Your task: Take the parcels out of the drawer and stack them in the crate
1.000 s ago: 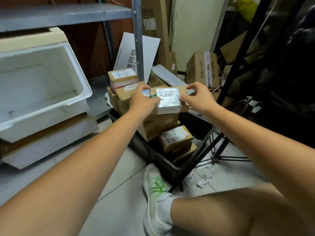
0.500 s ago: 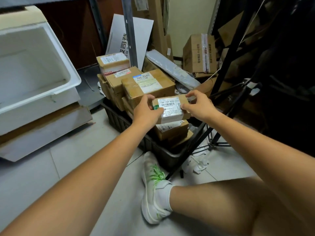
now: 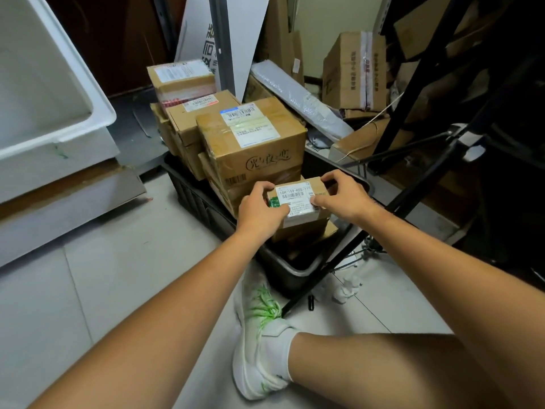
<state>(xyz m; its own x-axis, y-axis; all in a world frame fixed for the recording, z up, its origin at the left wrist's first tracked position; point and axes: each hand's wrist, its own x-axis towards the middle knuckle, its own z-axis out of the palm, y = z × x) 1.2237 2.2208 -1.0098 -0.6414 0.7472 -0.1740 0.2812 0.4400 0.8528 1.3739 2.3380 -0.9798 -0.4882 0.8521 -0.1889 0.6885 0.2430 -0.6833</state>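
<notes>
Placing step, head view. A small parcel (image 3: 298, 199), a brown carton with a white barcode label facing up, is gripped at both ends over the near end of the black crate (image 3: 197, 199). The left hand (image 3: 259, 209) wraps its curled fingers over the parcel's nine o'clock end. The right hand (image 3: 343, 196) pinches the three o'clock end, with its fingers on the far top edge and its thumb on the label. Both forearms reach straight forward from the lower frame and converge on the load.

The parcel sits level above a lower carton (image 3: 303, 231) inside the crate. Whether the two touch cannot be told. A large carton (image 3: 253, 143) stands at the parcel's twelve o'clock, just beside it. The white drawer (image 3: 97, 107) lies well apart at the frame's ten o'clock.

The next move probably calls for setting the parcel square on the lower carton. Both hands would then let go and draw outward clear of the stand leg (image 3: 333, 261) at four o'clock.
</notes>
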